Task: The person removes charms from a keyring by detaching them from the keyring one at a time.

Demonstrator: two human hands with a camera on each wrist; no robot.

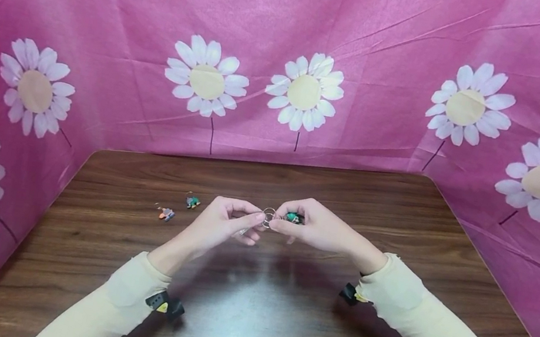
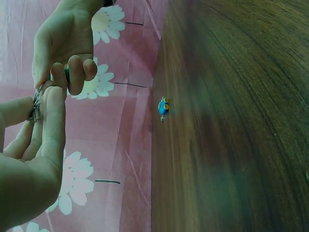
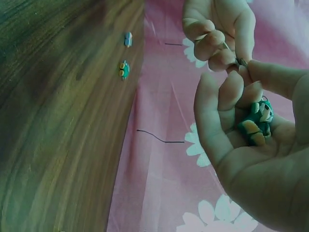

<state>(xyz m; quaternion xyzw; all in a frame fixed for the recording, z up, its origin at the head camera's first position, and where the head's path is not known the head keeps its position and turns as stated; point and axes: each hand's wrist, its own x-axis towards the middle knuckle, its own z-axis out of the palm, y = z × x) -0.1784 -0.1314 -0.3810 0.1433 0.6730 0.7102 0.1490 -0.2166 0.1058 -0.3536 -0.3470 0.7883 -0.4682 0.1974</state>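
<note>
Over the table's middle my two hands meet at a metal key ring (image 1: 268,218). My left hand (image 1: 229,220) pinches it from the left between thumb and fingers; a small piece of metal (image 2: 34,115) shows at these fingertips in the left wrist view. From the other side my right hand (image 1: 316,225) pinches the keychain's metal part with thumb and index finger. Its green animal figurine (image 3: 257,123), with tan feet, hangs inside the curled right fingers, against the palm. Fingers partly hide the ring in both wrist views.
Left of my hands, two small figurine keychains lie on the brown wood-grain table (image 1: 117,250): a green and grey one (image 1: 193,202) and an orange and blue one (image 1: 166,214). Pink cloth (image 1: 275,8) with printed daisies stands around the back and sides.
</note>
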